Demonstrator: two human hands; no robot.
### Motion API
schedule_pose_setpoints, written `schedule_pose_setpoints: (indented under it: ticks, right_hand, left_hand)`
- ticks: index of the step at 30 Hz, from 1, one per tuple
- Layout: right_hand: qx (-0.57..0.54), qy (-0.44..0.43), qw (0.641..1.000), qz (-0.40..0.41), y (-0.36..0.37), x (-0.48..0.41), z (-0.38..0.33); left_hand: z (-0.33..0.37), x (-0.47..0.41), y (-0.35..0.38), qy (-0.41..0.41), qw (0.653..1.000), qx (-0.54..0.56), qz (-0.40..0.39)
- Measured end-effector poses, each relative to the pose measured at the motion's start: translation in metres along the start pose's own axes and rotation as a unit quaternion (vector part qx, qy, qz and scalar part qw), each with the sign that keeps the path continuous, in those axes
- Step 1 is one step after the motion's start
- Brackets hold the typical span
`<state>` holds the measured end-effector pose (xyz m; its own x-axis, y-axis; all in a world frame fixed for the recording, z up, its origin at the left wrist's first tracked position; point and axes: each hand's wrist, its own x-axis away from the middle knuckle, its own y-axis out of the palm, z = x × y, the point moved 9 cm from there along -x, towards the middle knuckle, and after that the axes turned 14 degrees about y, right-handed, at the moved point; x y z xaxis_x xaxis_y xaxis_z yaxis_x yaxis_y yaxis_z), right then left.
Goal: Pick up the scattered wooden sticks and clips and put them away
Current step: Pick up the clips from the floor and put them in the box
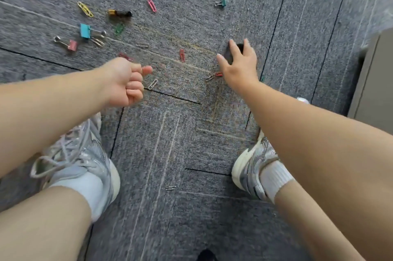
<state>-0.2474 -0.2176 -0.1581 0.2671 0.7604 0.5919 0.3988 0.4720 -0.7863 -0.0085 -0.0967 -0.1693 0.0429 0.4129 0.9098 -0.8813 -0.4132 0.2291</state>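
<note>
- Nearest: sneakers (85, 154) on floor (170, 143).
- Left hand (127, 82): fingers curled; contents indeterminate.
- Right hand (241, 65): fingers spread over dark object (228, 55).
- Early stage, likely: many clips (85, 30) uncollected.

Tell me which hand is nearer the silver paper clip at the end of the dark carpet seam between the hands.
Left. The left hand sits just left of the silver paper clip, right beside it; the right hand is well off to its right.
</note>
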Motion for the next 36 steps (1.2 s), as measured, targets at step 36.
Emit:
schedule_pose_setpoints:
  ticks: [36]
  right_hand:
    - [-0.135,0.088,0.984,-0.071,0.056,0.104,0.017]
  left_hand:
    - [-0.037,0.007,0.046,-0.036,0.994,-0.065,-0.075]
